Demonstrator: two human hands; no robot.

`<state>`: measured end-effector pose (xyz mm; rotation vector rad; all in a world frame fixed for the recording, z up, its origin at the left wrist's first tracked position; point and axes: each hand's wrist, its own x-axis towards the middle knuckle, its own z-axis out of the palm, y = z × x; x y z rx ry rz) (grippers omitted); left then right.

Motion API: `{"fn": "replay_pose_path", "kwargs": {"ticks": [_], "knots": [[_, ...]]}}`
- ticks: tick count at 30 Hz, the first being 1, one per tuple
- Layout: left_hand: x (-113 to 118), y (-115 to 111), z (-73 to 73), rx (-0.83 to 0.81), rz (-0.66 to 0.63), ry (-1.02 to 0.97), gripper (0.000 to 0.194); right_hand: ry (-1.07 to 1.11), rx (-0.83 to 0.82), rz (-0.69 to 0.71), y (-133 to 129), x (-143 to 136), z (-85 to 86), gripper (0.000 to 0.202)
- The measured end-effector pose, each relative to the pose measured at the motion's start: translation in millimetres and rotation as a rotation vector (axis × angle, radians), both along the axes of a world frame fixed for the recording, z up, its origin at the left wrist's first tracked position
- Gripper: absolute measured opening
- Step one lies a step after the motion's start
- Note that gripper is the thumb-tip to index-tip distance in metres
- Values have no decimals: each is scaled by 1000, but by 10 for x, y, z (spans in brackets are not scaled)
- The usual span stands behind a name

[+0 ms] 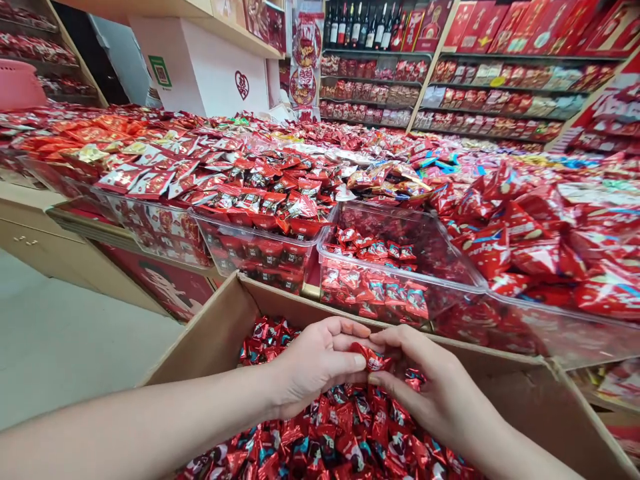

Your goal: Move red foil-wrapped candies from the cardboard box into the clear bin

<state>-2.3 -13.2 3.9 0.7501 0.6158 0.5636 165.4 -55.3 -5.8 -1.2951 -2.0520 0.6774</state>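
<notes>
My left hand [317, 363] is over an open cardboard box [295, 305], its thumb and fingers closed on a red wrapped candy [373, 358]. From the other side, my right hand [430, 377] meets it, with thumb and fingertips pinched at the candy's right edge. Many red candies [345, 433] with blue and dark prints fill the box below both hands. Just beyond the box's far edge stands a clear bin [400, 270], partly filled with similar small red candies.
Left of that bin, another clear bin [255, 243] is heaped with red-and-black packets. Large red packets [540, 240] pile up at the right. A white pillar [200, 67] and shelves of wine bottles [357, 30] stand behind. Grey floor [65, 340] shows at the left.
</notes>
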Motion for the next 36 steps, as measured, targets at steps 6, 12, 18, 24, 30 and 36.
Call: {"fn": "replay_pose_path", "kwargs": {"ticks": [6,12,18,24,30,36], "knots": [[16,-54,83,-79,79,-80,16,-12,284,-42,47,39,21,21],[21,-59,29,85,22,96,13,54,260,-44,9,2,-4,17],[-55,16,23,962,64,218,10,296,42,-69,-16,-34,13,24],[-117,48,62,1510,40,265,17,565,-134,-86,-21,-35,19,14],[-80,41,68,1612,2,357,16,775,-593,-37,-10,-45,108,13],[-138,-38,102,1385,73,293,34,577,-377,-53,-82,-17,324,15]]}}
